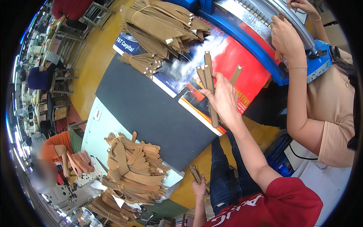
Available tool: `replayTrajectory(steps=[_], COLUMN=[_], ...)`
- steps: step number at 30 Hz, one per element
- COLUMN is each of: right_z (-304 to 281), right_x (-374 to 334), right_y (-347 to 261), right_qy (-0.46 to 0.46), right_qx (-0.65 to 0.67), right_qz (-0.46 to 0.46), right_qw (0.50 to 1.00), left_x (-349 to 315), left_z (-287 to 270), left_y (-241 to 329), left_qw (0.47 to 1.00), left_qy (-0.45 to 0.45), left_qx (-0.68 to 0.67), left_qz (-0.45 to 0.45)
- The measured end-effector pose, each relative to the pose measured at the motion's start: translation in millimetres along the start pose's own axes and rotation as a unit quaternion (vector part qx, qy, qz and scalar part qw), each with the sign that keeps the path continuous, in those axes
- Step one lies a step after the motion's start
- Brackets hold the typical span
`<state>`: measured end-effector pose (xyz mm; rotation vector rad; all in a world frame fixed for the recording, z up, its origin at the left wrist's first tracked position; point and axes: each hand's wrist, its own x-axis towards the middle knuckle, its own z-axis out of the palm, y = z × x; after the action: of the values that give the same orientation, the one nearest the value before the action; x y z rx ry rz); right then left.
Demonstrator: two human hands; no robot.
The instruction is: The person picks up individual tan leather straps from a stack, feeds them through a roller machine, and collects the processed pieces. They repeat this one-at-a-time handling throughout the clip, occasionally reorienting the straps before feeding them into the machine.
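Note:
My right hand [224, 99] is closed on long narrow brown leather strips [212, 109], its fingers pressed on them over the covered work surface. Their far ends fan apart and carry small white tags. A single brown strip [236, 75] lies on the red sheet just beyond that hand. Lower down, beside my leg, my left hand [199, 186] is closed round a small bundle of brown strips [195, 173]. Part of its grip is hidden.
Brown strips in tied bundles [159, 28] lie at the far side; a large loose heap [132, 166] covers the pale green table end [99, 123]. A dark mat [140, 102] lies between. At right, a co-worker's hand [287, 38] holds a strip by a blue-framed roller machine [278, 72].

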<state>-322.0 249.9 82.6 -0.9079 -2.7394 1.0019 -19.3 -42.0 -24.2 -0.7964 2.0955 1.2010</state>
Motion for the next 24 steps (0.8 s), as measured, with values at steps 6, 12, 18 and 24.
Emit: replayTrajectory(steps=[6, 12, 18, 24], right_z=[-2.0, -10.2, -17.5, -52.9], right_x=[-0.1, -5.0, -6.2, -5.3], right_y=[10.5, 10.6, 25.2, 27.7], right_qy=[0.002, 0.078, 0.097, -0.092], right_qx=[0.083, 0.145, 0.183, 0.539], right_qz=[0.049, 0.035, -0.035, 0.081], right_qw=[0.995, 0.986, 0.978, 0.833], left_x=[5.8, 10.5, 16.0, 36.0], left_z=[3.1, 0.0, 1.3, 16.3], left_y=[4.3, 12.0, 17.8, 2.6], left_qw=[0.999, 1.000, 0.995, 0.983], left_qy=[-0.013, -0.017, -0.050, -0.097], left_qx=[-0.024, 0.016, 0.082, 0.152], left_qz=[0.017, 0.020, -0.026, -0.030])
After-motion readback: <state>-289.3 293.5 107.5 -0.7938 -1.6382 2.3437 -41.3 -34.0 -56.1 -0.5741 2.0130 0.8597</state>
